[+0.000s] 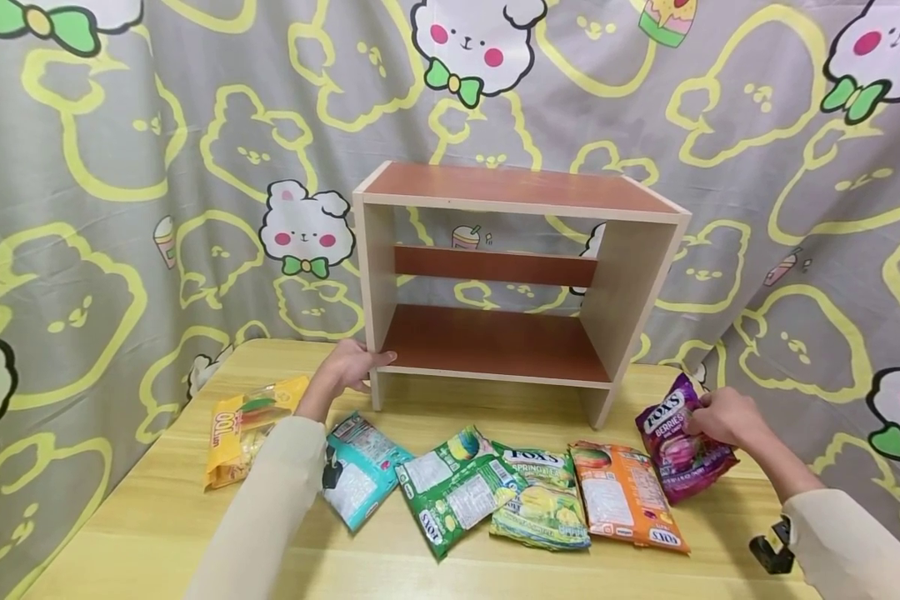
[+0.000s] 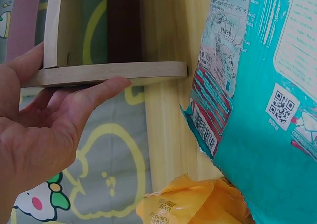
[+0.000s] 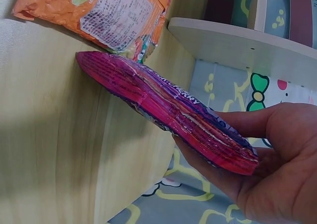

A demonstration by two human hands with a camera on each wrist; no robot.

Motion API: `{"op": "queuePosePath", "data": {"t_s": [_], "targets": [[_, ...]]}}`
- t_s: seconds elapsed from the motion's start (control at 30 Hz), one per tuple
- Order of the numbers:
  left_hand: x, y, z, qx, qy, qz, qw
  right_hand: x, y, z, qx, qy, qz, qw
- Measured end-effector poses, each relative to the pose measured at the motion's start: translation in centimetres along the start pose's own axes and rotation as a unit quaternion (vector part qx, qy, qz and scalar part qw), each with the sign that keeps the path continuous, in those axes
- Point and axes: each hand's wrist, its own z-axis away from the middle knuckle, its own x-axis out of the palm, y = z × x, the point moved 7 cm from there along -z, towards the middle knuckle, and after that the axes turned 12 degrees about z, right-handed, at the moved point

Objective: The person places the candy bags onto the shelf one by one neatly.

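A small two-tier wooden shelf (image 1: 525,190) with brown boards and pale side panels stands on the table. My left hand (image 1: 347,365) grips the lower front of its left side panel (image 2: 109,73), the panel lying between thumb and fingers. At the right, my right hand (image 1: 729,417) pinches a purple Fox's Berries candy bag (image 1: 675,446) by its side. That bag is tilted up, with its narrow edge facing the right wrist camera and its lower end close to an orange candy bag (image 3: 116,23). A teal bag (image 2: 262,149) lies nearest my left hand.
Along the front of the wooden table (image 1: 142,533) lie a yellow bag (image 1: 228,437), a green bag (image 1: 450,492) and a yellow-green Fox's bag (image 1: 542,504). A small black object (image 1: 771,550) sits beside my right sleeve. A patterned curtain (image 1: 217,167) hangs behind.
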Motion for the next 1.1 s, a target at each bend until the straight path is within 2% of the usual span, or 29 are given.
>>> {"op": "queuePosePath", "data": {"t_s": [0.43,0.63,1.1], "targets": [[0.0,0.1,0.2,0.002,-0.003,-0.001,1.0000,-1.5,-1.9,0.5,-0.012,0.014,-0.004,1.000],[-0.1,-0.1,0.1,0.005,-0.001,-0.005,1.0000,-2.9,-4.9,1.3,-0.055,0.036,0.019,0.998],[0.0,0.2,0.2,0.009,0.001,-0.003,1.0000,-3.9,-11.6,3.0,-0.137,0.066,0.026,0.988]]}}
